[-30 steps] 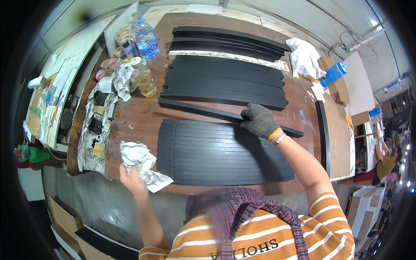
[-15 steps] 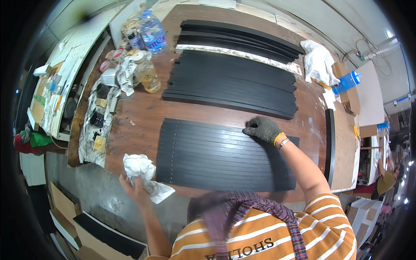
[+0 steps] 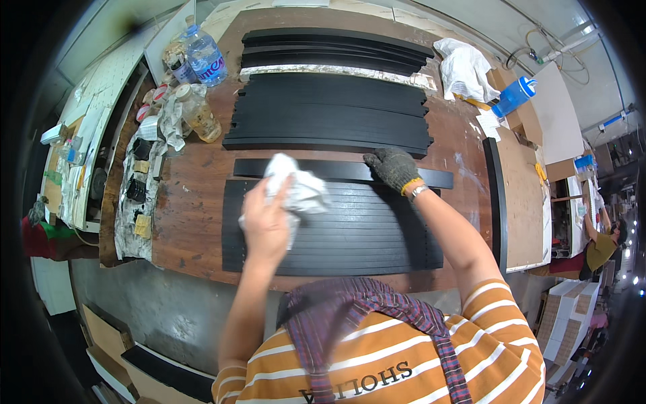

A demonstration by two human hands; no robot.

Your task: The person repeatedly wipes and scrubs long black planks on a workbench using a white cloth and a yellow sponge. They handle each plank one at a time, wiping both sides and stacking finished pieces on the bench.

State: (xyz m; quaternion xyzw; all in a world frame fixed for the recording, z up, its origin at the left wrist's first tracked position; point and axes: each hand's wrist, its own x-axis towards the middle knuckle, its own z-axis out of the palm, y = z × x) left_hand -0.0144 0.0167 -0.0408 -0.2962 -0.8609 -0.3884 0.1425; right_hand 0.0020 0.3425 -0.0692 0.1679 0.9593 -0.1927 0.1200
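A single long black slat (image 3: 340, 170) lies crosswise on the brown table, just beyond a row of similar black slats (image 3: 356, 236) set side by side. My right hand (image 3: 393, 168), in a dark grey knitted glove with a yellow cuff, is closed over the single slat right of its middle. Bare and slightly blurred, my left hand (image 3: 266, 215) grips a crumpled white cloth (image 3: 301, 192) over the left part of that slat. The cloth hides part of the slat and the row's far left corner. My right fingertips are partly hidden.
Farther back lies a stack of black boards (image 3: 330, 111). At the left stand a large water bottle (image 3: 205, 57) and a jar (image 3: 198, 118). A white cloth (image 3: 464, 67) and a blue bottle (image 3: 513, 97) sit at the far right. Another person (image 3: 599, 249) is at the right.
My left hand has brought the white cloth from beyond the table's near-left edge onto the slats. One slat now lies separately above the row under my right hand. The whole view has shifted.
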